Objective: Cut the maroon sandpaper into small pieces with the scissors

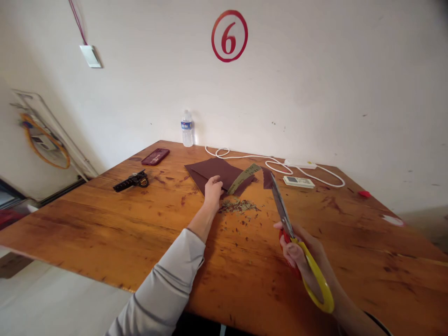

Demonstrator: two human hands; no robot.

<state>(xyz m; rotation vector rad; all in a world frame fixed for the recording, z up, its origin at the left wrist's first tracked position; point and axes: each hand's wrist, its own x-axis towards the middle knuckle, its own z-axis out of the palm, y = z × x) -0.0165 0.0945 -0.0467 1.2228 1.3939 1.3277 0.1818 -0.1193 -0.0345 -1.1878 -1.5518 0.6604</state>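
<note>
Dark maroon sheets (213, 170), apparently sandpaper, lie in an overlapping stack at the middle of the table. My left hand (213, 190) is at their near edge, fingers bent over the top sheet. A curled strip with an olive printed back (245, 178) rises beside it. My right hand (297, 249) grips scissors (320, 291) with one yellow and one red handle loop. Their blades point away from me and look nearly closed. By the tip is a small maroon piece (266, 178); I cannot tell if the blades touch it. Small cut scraps (240, 205) are scattered below the sheets.
A phone (156, 157) and a black clip-like object (131, 181) lie at the left. Against the wall stands a water bottle (187, 130). At the back right are a white cable with a power strip (300, 164), a remote control (298, 182) and a red scrap (364, 194).
</note>
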